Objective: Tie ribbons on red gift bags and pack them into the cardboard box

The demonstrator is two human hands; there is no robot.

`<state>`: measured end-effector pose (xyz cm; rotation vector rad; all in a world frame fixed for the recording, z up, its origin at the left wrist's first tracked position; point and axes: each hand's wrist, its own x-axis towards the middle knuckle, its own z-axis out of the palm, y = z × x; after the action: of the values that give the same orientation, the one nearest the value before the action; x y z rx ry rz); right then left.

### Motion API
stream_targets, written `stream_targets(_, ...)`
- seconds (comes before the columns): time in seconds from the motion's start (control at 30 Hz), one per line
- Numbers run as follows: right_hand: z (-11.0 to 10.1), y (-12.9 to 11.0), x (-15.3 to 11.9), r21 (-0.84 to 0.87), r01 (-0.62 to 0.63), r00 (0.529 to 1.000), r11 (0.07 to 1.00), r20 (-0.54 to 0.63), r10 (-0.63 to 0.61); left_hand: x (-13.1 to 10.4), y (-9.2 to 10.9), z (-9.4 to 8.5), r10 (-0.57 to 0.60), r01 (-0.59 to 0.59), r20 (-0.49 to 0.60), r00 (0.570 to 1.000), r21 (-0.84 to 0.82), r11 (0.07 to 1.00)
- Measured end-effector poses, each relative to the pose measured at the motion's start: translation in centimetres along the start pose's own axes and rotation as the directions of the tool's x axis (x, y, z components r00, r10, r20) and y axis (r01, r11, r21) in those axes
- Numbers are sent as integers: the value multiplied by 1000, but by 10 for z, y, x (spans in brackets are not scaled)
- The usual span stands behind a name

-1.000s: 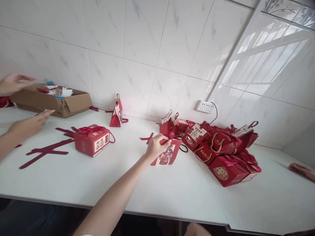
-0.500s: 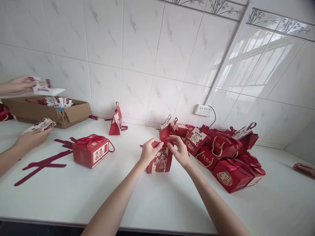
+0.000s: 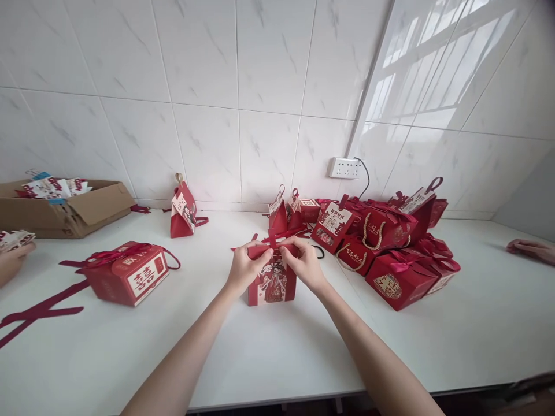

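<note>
In front of me a red gift box (image 3: pixel 274 284) with a printed figure on its cream front panel stands upright on the white table. My left hand (image 3: pixel 248 267) pinches its top edge from the left, thumb in front and fingers behind. On the right, my right hand (image 3: pixel 304 263) grips the same top edge in the same way, the two thumbs close together. A dark red ribbon (image 3: pixel 272 236) sticks up between the hands. The fingers behind the box are partly hidden.
Red gift boxes (image 3: pixel 392 283) are piled to the right. A ribboned box (image 3: pixel 130 274) and loose ribbons (image 3: pixel 43 312) lie left; a small pointed box (image 3: pixel 182 214) stands near the wall. A cardboard carton (image 3: pixel 99 205) holds printed cards. Another person's hand (image 3: pixel 15 260) holds cards at far left.
The view has turned down and to the right. My hands have closed in on the box's top edge, and the ribbon now stands up between them. The other person's upper hand has left view.
</note>
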<state>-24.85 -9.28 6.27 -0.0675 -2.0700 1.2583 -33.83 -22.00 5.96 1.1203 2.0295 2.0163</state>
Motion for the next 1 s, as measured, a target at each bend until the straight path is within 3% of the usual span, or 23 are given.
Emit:
stream_targets(0.17, -9, -9, 2, -20, 15, 998, 1000, 61, -14, -2, 7, -1, -17, 16, 33, 999, 45, 999)
stream_targets(0.3, -17, -21, 3, -45, 72, 995, 996, 71, -68, -6, 15, 2, 33, -43, 119, 992, 85, 995)
stream_targets(0.47, -17, -26, 1, 109, 73, 996, 991, 38, -77, -9, 31, 2, 78, -112, 264, 961, 119, 987)
stream_targets(0.63, -16, -24, -1, 235, 6, 1000, 972, 24, -12, -12, 37, 7, 71, -108, 199, 977, 181, 978)
stream_targets(0.87, -16, -25, -1, 194, 37, 995, 980, -103, -17, -12, 28, 11, 49, -87, 188, 981, 200, 976)
stream_targets(0.93, -24, -25, 0, 171, 40, 999, 984, -14, -38, -12, 29, 11, 42, -75, 185, 982, 179, 981)
stream_targets(1.0, -35, -24, 2, 147, 3, 987, 989, 161, -27, -14, 29, 12, 43, -72, 175, 984, 160, 984)
